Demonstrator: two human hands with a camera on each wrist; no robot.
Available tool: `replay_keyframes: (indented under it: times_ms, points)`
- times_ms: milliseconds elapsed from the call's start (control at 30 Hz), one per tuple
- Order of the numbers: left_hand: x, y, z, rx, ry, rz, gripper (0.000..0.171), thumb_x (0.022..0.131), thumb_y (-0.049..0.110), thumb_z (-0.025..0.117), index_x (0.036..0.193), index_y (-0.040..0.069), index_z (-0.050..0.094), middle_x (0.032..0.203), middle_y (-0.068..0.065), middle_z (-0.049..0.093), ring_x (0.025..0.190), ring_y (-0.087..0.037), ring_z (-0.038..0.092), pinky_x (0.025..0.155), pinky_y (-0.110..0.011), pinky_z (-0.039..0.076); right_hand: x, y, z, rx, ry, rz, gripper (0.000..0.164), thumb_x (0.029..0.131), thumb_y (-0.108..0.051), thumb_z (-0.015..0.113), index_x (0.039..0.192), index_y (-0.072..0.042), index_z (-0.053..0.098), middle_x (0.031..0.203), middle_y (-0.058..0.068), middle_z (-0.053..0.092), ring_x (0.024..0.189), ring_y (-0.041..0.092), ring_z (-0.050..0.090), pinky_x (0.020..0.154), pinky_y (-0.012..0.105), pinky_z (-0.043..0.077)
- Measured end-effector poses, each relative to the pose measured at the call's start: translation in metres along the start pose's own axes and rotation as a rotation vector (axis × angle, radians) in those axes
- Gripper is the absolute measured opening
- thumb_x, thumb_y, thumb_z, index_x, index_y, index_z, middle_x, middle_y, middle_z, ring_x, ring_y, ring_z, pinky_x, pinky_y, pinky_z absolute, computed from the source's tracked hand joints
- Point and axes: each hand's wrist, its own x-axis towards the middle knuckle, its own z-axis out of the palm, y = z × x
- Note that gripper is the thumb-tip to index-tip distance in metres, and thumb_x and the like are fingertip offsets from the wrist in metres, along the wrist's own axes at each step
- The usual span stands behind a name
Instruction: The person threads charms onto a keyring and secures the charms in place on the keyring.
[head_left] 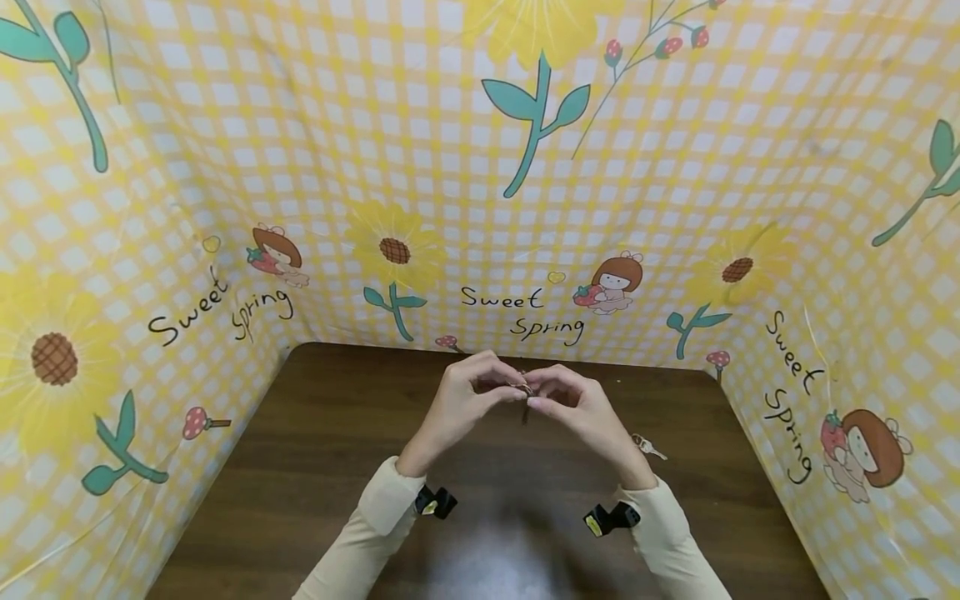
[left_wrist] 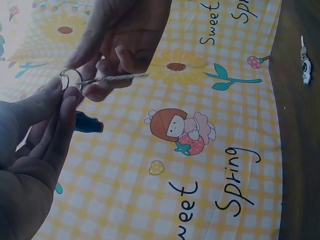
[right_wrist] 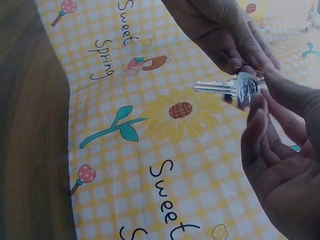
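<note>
Both hands meet above the far part of the table. In the left wrist view, my left hand (head_left: 463, 406) pinches a thin metal key ring (left_wrist: 65, 82) between thumb and fingers; two wire loops show there. My right hand (head_left: 583, 410) pinches a silver key (right_wrist: 217, 87) by its head, close against the ring, its blade sticking out sideways. Whether the key is threaded on the ring is hidden by the fingers. Below the fingers in the left wrist view hangs a dark blue-green piece with a red edge (left_wrist: 90, 123); its kind cannot be told.
More keys, or a key with a small fitting (head_left: 649, 447), lie on the dark wooden table (head_left: 315, 467) beside my right forearm. A yellow checked cloth (head_left: 420, 150) with flower prints rises along the back and both sides. Each wrist carries a black camera mount (head_left: 437, 502).
</note>
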Motion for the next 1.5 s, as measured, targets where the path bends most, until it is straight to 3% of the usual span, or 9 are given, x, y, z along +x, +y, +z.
replay_keyframes:
  times_ms: [267,500,633,767,933,1100,1267,1367,1500]
  points:
    - [-0.002,0.0,0.002,0.001,0.015,-0.004,0.014,0.086,-0.004,0.083,0.099,0.002,0.08,0.092,-0.008,0.071,0.078,-0.017,0.07,0.069,-0.028,0.06,0.001,0.002,0.001,-0.003,0.011,-0.01,0.027,0.097,0.004,0.073,0.125,0.001,0.071,0.09,0.004,0.069,0.081,0.011,0.065,0.069,0.023,0.054]
    - [-0.001,-0.001,0.004,0.003,0.029,0.006,0.014,0.087,-0.004,0.083,0.099,0.002,0.079,0.094,-0.01,0.071,0.079,-0.017,0.071,0.07,-0.029,0.061,0.003,0.003,0.002,0.02,0.017,-0.002,0.009,0.098,0.001,0.074,0.106,0.002,0.073,0.087,0.006,0.07,0.074,0.014,0.065,0.066,0.024,0.054]
    - [0.0,-0.001,0.002,0.011,0.036,0.002,0.013,0.089,-0.003,0.082,0.1,0.002,0.08,0.092,-0.008,0.07,0.076,-0.018,0.071,0.067,-0.028,0.06,0.003,0.001,0.001,0.003,0.049,-0.001,0.003,0.1,0.0,0.072,0.1,0.0,0.075,0.086,0.013,0.072,0.073,0.014,0.064,0.065,0.024,0.054]
    - [0.001,-0.002,0.001,0.038,0.045,0.017,0.009,0.09,-0.001,0.082,0.098,0.002,0.08,0.089,-0.007,0.069,0.073,-0.023,0.071,0.066,-0.029,0.06,0.004,-0.004,0.001,-0.048,0.071,0.01,0.005,0.103,-0.003,0.068,0.101,-0.003,0.073,0.083,0.011,0.069,0.072,0.013,0.062,0.064,0.025,0.052]
    - [0.001,-0.003,0.001,0.081,0.067,0.006,0.005,0.091,-0.001,0.081,0.094,-0.001,0.077,0.089,-0.008,0.069,0.073,-0.026,0.071,0.068,-0.031,0.061,0.005,-0.007,0.003,-0.038,0.079,0.05,0.01,0.109,-0.006,0.06,0.105,0.002,0.064,0.082,0.006,0.061,0.074,0.016,0.062,0.068,0.026,0.054]
    - [-0.001,-0.005,0.0,0.05,0.066,-0.042,0.007,0.091,-0.006,0.079,0.095,-0.002,0.074,0.09,-0.012,0.068,0.072,-0.032,0.07,0.065,-0.039,0.062,0.005,-0.008,0.003,0.048,0.001,0.1,0.017,0.112,-0.009,0.054,0.11,0.008,0.059,0.088,0.009,0.058,0.079,0.015,0.06,0.075,0.026,0.056]
    - [-0.003,-0.006,-0.003,0.05,0.04,-0.07,0.005,0.094,0.0,0.079,0.097,0.002,0.076,0.089,-0.006,0.068,0.071,-0.027,0.07,0.062,-0.03,0.059,0.006,-0.007,0.0,0.031,-0.13,0.1,0.017,0.112,-0.011,0.052,0.107,0.004,0.06,0.085,0.016,0.054,0.073,0.024,0.054,0.069,0.026,0.05]
    - [-0.003,-0.007,-0.004,0.098,0.006,-0.042,0.006,0.094,0.002,0.081,0.097,0.005,0.077,0.088,-0.002,0.068,0.07,-0.019,0.067,0.062,-0.027,0.057,0.007,-0.007,-0.002,-0.008,-0.164,0.083,0.017,0.113,-0.011,0.053,0.105,0.0,0.064,0.08,0.016,0.051,0.067,0.031,0.047,0.063,0.026,0.044]
    - [-0.001,-0.005,-0.005,0.175,-0.043,0.021,0.008,0.093,0.001,0.081,0.096,0.006,0.077,0.086,0.0,0.067,0.069,-0.011,0.063,0.061,-0.029,0.056,0.007,-0.007,-0.002,-0.032,-0.167,0.052,0.017,0.112,-0.01,0.054,0.103,-0.005,0.067,0.075,0.007,0.047,0.061,0.022,0.042,0.057,0.028,0.039]
